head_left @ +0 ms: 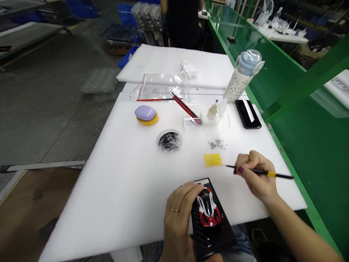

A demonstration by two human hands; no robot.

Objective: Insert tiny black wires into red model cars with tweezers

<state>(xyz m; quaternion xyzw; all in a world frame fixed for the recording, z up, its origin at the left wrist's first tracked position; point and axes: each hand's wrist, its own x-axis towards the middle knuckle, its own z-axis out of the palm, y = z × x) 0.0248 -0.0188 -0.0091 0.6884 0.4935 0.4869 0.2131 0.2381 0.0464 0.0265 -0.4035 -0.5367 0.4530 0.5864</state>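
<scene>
My left hand holds a black perforated tray at the near table edge; a small red, white and black model car sits on it, fingers touching the car's left side. My right hand grips a thin black stick tool with a yellow band. The tool's tip touches a small yellow pad on the white foam sheet. Several tiny black parts lie scattered just beyond the pad.
A round dish of black parts, a purple and yellow case, a clear box with a red-black tool, a phone, a dotted bottle and plastic bags lie farther back. A green frame runs right. Another person stands at the far end.
</scene>
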